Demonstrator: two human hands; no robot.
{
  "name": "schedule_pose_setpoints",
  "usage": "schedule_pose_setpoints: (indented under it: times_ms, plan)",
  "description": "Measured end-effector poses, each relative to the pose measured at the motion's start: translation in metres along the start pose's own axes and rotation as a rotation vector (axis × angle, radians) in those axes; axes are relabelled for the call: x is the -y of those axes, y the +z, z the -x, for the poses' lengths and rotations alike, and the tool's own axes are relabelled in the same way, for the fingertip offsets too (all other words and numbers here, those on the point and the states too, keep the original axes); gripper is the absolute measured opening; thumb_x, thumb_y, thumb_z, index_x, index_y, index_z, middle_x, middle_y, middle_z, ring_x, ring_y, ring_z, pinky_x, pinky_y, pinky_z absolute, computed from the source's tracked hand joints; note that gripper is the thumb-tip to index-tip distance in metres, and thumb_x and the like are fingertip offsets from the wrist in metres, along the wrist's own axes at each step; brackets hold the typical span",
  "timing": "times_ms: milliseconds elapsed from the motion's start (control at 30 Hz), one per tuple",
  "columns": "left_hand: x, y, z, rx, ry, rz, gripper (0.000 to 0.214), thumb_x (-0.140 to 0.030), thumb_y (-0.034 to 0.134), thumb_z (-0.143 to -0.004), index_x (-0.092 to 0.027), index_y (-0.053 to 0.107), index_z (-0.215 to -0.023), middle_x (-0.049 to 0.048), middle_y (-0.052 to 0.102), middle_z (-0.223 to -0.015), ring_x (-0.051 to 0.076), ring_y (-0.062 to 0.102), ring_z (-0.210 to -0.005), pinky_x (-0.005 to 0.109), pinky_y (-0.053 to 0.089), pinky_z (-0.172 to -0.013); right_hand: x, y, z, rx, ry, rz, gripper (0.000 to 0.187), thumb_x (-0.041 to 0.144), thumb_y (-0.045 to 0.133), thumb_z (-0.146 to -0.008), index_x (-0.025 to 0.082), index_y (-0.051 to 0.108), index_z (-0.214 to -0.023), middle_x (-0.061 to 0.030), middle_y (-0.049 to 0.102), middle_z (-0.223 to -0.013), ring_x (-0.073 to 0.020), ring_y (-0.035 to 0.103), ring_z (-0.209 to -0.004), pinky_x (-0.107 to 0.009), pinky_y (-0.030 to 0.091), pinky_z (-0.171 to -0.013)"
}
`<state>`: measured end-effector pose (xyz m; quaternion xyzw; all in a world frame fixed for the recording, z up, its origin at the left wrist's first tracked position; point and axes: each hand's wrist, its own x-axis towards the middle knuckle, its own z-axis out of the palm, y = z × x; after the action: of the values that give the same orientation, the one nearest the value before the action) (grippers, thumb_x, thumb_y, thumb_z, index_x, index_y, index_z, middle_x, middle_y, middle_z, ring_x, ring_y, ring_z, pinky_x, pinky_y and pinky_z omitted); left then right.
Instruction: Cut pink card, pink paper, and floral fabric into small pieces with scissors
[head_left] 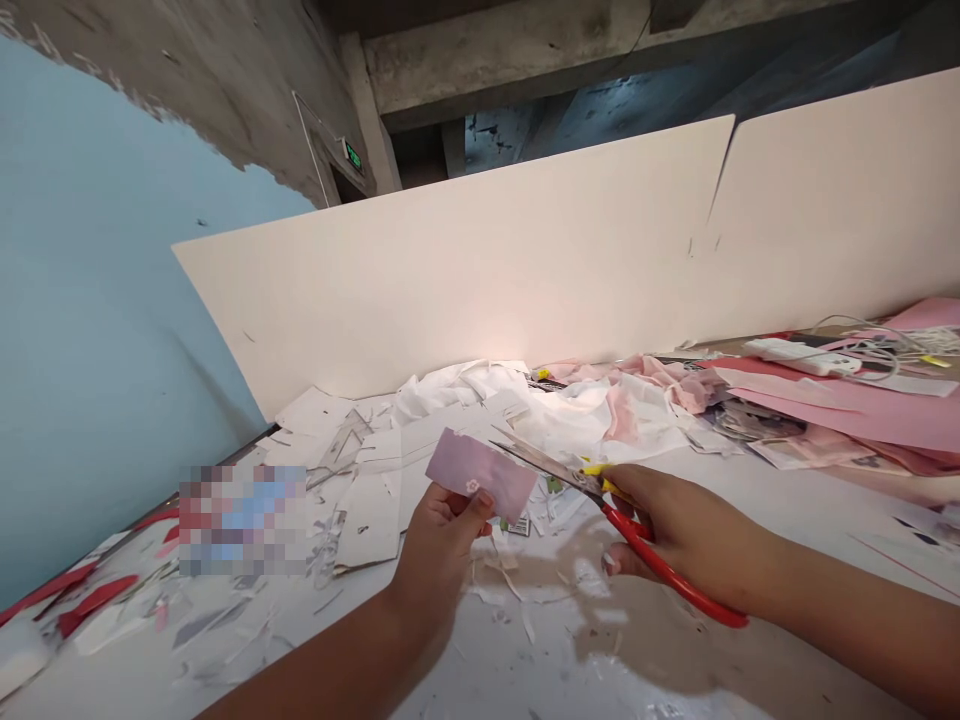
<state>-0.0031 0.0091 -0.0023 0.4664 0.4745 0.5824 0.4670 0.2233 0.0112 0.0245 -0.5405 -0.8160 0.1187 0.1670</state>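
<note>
My left hand (439, 555) pinches a small piece of pale pink paper (480, 475) with a small flower mark near its lower edge. My right hand (682, 535) grips a pair of red-handled scissors (671, 570) with yellow parts near the pivot. Their steel blades (544, 465) reach left to the paper's right edge and appear to touch it. Whether the blades are cutting into it, I cannot tell. White paper scraps (525, 590) litter the white table (637, 650) beneath both hands.
Crumpled white and pink paper (622, 405) lies behind my hands. Pink sheets (840, 410), a white electrical device (802, 357) and tangled cables (877, 350) sit at the right. A tall white board (480, 280) stands along the back edge, and a blue wall (97, 300) rises at the left.
</note>
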Motion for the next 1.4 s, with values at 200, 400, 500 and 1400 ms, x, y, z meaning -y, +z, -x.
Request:
schedule_pose_setpoints:
  times_ms: [200,400,500,1400]
  plan:
    - [0.001,-0.001,-0.001,-0.029,-0.006,0.037,0.031,-0.034,0.067,-0.061,-0.016,0.055,-0.083,0.0035,0.059,-0.076,0.013,0.053,-0.07,0.028,0.042,-0.066,0.0,0.002,-0.002,0.001,-0.028,0.047,0.03,0.049,0.054,-0.066,0.022,0.046,-0.074,-0.001,0.055,-0.069,-0.0165,0.049,-0.059,-0.023,0.032,-0.049]
    - [0.005,-0.002,-0.001,-0.012,-0.002,0.023,0.029,-0.034,0.068,-0.061,-0.016,0.054,-0.08,0.002,0.058,-0.074,0.012,0.052,-0.068,0.027,0.042,-0.066,0.006,0.001,-0.001,0.024,-0.016,0.023,0.028,0.048,0.055,-0.066,0.022,0.047,-0.073,0.0003,0.055,-0.065,-0.0158,0.048,-0.058,-0.022,0.03,-0.047]
    - [0.006,-0.003,0.0,-0.013,-0.003,0.021,0.029,-0.034,0.068,-0.06,-0.016,0.054,-0.079,0.0013,0.057,-0.071,0.012,0.052,-0.066,0.027,0.042,-0.066,0.006,0.0,-0.001,0.032,-0.011,0.015,0.026,0.046,0.055,-0.067,0.022,0.046,-0.071,0.0008,0.055,-0.063,-0.0152,0.048,-0.057,-0.021,0.03,-0.047]
    - [0.0,0.004,0.004,-0.077,0.067,0.0,0.024,-0.032,0.067,-0.061,-0.015,0.055,-0.073,-0.0014,0.056,-0.06,0.009,0.048,-0.055,0.024,0.04,-0.059,0.01,0.0,0.002,0.028,-0.035,-0.011,0.027,0.047,0.051,-0.071,0.021,0.047,-0.07,0.0,0.057,-0.064,-0.0144,0.049,-0.056,-0.021,0.031,-0.048]
